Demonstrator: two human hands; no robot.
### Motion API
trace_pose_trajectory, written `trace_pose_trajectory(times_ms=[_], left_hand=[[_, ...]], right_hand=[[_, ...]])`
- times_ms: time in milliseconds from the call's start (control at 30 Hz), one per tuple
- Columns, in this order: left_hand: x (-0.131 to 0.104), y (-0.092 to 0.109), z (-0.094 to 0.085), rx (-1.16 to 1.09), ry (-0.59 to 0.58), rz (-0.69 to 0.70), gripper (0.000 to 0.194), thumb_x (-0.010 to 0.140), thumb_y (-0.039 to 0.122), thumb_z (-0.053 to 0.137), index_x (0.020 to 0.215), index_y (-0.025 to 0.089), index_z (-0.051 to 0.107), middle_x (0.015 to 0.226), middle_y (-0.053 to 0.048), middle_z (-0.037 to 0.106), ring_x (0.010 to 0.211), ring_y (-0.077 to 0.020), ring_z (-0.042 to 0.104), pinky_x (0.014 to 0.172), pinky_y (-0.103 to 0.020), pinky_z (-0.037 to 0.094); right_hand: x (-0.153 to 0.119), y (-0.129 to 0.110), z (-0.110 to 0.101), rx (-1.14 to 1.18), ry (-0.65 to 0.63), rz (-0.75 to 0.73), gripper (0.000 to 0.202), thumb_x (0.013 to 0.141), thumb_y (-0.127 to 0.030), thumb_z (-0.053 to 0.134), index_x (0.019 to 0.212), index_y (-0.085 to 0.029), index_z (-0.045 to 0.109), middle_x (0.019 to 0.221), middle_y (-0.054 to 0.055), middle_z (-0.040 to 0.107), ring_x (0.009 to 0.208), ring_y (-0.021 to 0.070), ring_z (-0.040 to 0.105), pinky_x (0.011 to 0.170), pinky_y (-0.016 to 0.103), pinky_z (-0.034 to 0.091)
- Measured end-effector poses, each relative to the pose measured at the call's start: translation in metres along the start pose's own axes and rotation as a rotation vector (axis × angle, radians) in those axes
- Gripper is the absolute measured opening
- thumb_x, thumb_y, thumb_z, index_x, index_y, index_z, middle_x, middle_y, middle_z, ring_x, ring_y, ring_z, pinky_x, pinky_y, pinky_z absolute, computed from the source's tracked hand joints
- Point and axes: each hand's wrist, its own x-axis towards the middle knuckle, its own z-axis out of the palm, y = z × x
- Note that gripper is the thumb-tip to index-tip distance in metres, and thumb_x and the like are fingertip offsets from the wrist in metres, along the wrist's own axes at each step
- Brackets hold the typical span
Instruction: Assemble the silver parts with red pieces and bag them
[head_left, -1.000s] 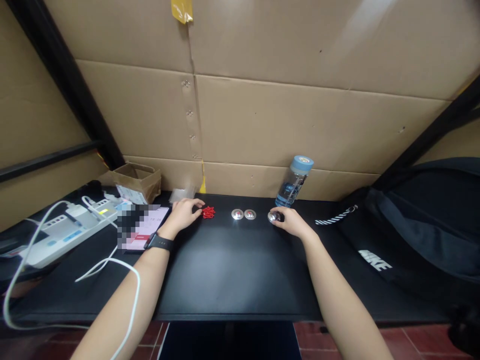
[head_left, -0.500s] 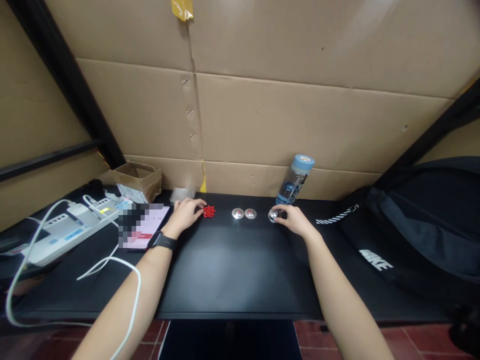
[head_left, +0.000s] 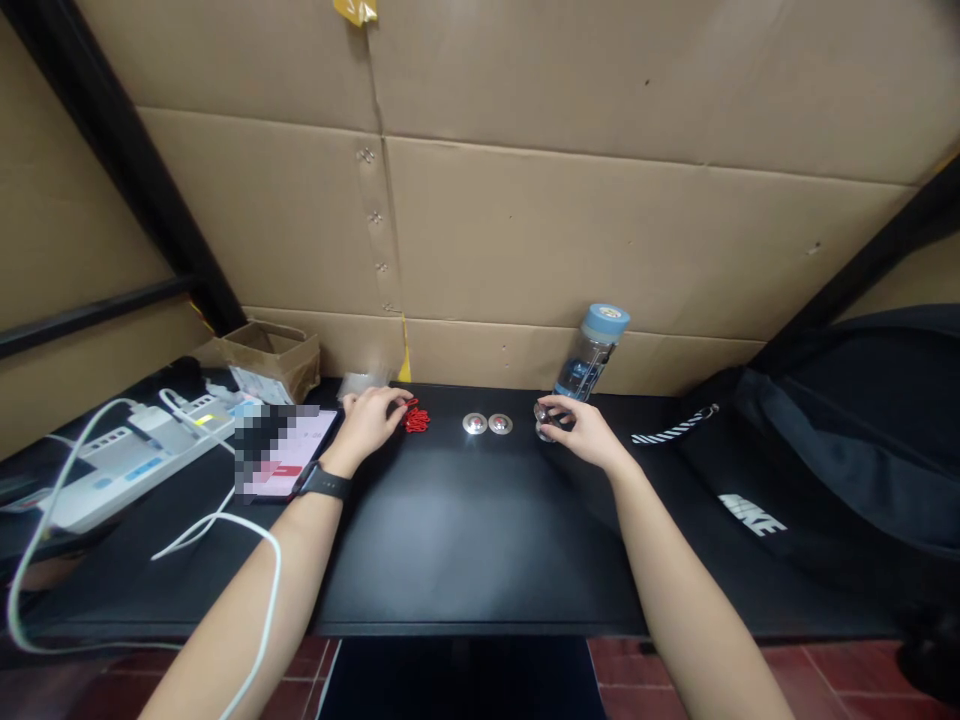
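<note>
On the left, my left hand (head_left: pixel 371 422) is closed in a pinch on a loop of red cord (head_left: pixel 417 420), whose small heap lies on the black tabletop. My right hand (head_left: pixel 581 432) grips a small shiny finger cymbal (head_left: pixel 541 411) by its edge, tipped up between thumb and fingers. Beneath it, partly covered by the fingers, a second shiny rim shows. Two more domed finger cymbals lie flat side by side between the hands, the left one (head_left: pixel 475 424) almost touching the right one (head_left: pixel 500 424).
A blue-capped water bottle (head_left: pixel 589 355) stands behind my right hand. Left are a phone (head_left: pixel 300 450), a white power strip (head_left: pixel 135 465) with cables, a small cardboard box (head_left: pixel 274 355) and a clear plastic bag (head_left: pixel 361 384). A black bag (head_left: pixel 825 440) with a striped strap lies right.
My right hand has tipped one finger cymbal up off the spot where it lay. A loop of the red cord is now raised slightly at my left fingertips.
</note>
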Motion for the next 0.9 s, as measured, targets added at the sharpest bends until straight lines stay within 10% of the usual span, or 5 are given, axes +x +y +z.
trace_pose_trajectory(times_ms=[467,900], left_hand=[[-0.03,0.102,0.017,-0.469,0.038,0.237,0.025,0.102,0.033,0.051,0.109,0.026,0.075,0.111,-0.003,0.076,0.105,-0.0209,0.069,0.099,-0.036,0.05],[-0.037,0.103,0.033,-0.385,0.075,0.227,0.015,0.093,0.036,0.069,0.1,0.03,0.081,0.103,-0.003,0.078,0.105,-0.023,0.066,0.096,-0.043,0.045]], right_hand=[[-0.008,-0.046,0.07,0.828,-0.175,0.085,0.06,0.074,-0.031,0.086,0.128,-0.028,0.06,0.133,0.008,0.065,0.103,0.0208,0.071,0.099,0.043,0.056],[-0.011,-0.057,0.078,0.916,-0.231,0.08,0.057,0.073,-0.026,0.087,0.125,-0.028,0.063,0.136,0.007,0.065,0.108,0.0204,0.069,0.104,0.042,0.054]])
